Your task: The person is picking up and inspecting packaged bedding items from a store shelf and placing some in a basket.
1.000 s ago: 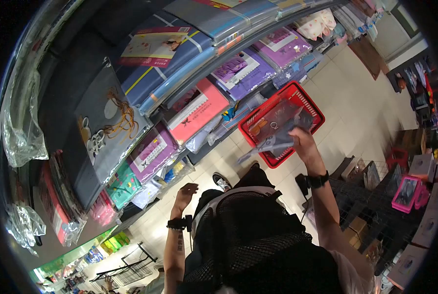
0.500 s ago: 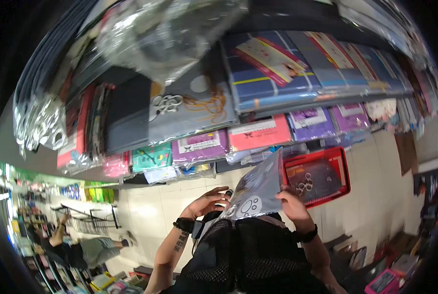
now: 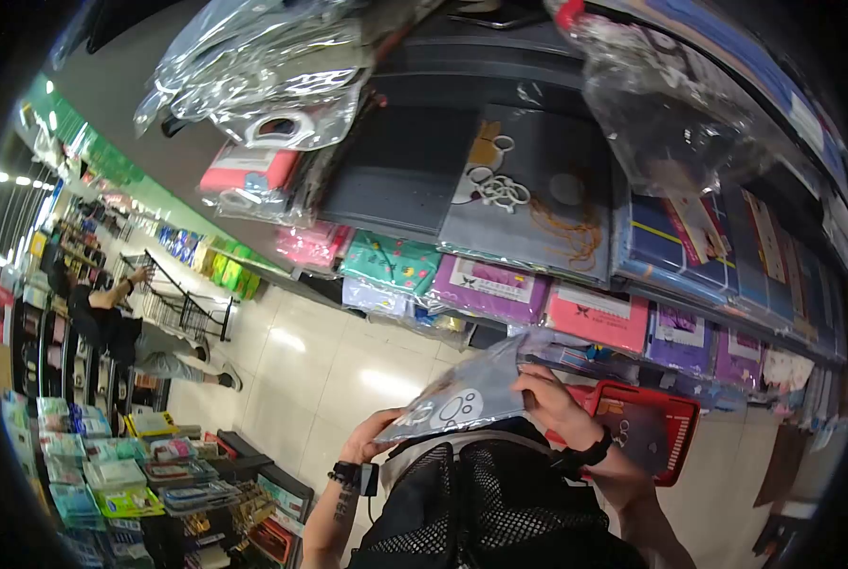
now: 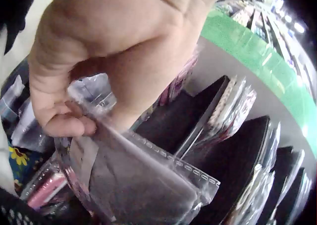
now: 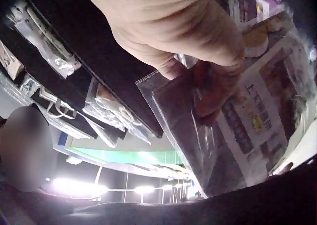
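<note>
A grey plastic-wrapped package (image 3: 471, 384) with a white paw print is held in front of the body, tilted. My left hand (image 3: 372, 436) grips its left end; in the left wrist view the fingers and thumb of that hand (image 4: 114, 47) pinch the clear wrapping of the package (image 4: 143, 180). At the other side my right hand (image 3: 555, 403) grips the upper right edge. In the right wrist view, the right hand (image 5: 183, 37) curls round the package (image 5: 237, 131), where a printed label shows.
A red basket (image 3: 682, 431) holding a similar dark package stands on the floor to the right. Shelves (image 3: 396, 180) of wrapped textiles run across the front. Clear plastic bags (image 3: 301, 85) hang above. Another person (image 3: 111, 322) stands beside a black rack (image 3: 192, 308) at the left.
The package has come out of the basket area to in front of the body, and my left hand has taken hold of it. The view has swung left.
</note>
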### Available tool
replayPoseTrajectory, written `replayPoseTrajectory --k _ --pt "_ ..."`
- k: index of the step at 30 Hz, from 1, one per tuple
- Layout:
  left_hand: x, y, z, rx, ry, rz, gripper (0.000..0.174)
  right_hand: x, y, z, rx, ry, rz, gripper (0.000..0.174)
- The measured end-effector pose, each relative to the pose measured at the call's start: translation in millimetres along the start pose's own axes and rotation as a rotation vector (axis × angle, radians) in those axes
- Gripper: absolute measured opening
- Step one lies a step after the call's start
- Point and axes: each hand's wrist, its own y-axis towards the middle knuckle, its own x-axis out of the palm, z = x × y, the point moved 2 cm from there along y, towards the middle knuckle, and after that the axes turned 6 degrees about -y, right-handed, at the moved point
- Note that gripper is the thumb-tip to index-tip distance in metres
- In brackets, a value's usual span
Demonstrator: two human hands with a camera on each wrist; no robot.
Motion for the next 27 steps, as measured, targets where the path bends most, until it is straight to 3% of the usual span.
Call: replayPoseTrajectory --k 1,3,4,5,7,8,9,10,12,17,19,21,22,23,27 --pt "-3.3 -11.5 2.7 0.16 0.176 0.001 0.032 5.4 6.8 -0.4 0.008 -0.009 -0.011 0.003" --pt "-18.2 -30.9 -10.0 -0.3 -0.708 0.284 0.029 25.8 24.6 -5.6 0.087 -0.191 -0.074 0.005" --pt "-19.7 -38.9 -10.6 -0.267 -0.817 0.199 0.04 36.7 33.3 -10.6 0.091 -0.197 -0.078 0.005" --pt "-12.1 -47.3 -2.1 -0.266 -0.823 0.202 0.04 51.0 41.0 -16.9 0.093 -0.244 -0.167 0.006" --pt "2.6 -62.1 21.8 -0.023 -0.879 0.287 0.056 81.4 52.5 -33.3 0.099 -0.297 -0.254 0.011" --pt "-5.9 -72.4 16.1 -0.006 -0.866 0.274 0.071 102.0 52.5 -45.3 0.023 -0.433 -0.391 0.011" --pt "-5.8 -75.0 18.4 -0.006 -0.876 0.275 0.071 116.1 51.0 -56.6 -0.052 -0.567 -0.528 0.012" --pt "-4.4 -81.2 22.5 0.065 -0.795 0.297 0.074 121.0 51.5 -65.6 -0.04 -0.569 -0.527 0.012" --pt "-2.5 -88.4 33.0 0.165 -0.727 0.324 0.082 132.2 47.3 -78.5 -0.261 -0.899 -0.711 0.013" --pt "10.1 -68.7 77.2 0.294 -0.711 0.318 0.087 121.2 10.7 -117.4 -0.392 -0.96 -0.553 0.015" --pt "17.1 -52.5 89.3 0.429 -0.47 0.223 0.096 90.8 4.7 -116.9 -0.292 -0.805 -0.421 0.018" --pt "26.2 -29.3 106.6 0.396 -0.355 0.226 0.103 62.3 -4.8 -117.3 -0.338 -0.688 -0.317 0.024" --pt "34.3 -16.6 118.1 0.393 -0.271 0.212 0.101 54.4 -17.6 -121.0 -0.266 -0.597 -0.282 0.028" --pt "42.5 -4.4 130.5 0.39 -0.186 0.199 0.099 42.0 -25.4 -121.5 -0.208 -0.612 -0.242 0.029" --pt "69.2 35.2 177.8 0.374 -0.043 0.023 0.095 20.4 -55.9 -126.3 -0.313 -0.657 -0.063 0.028"
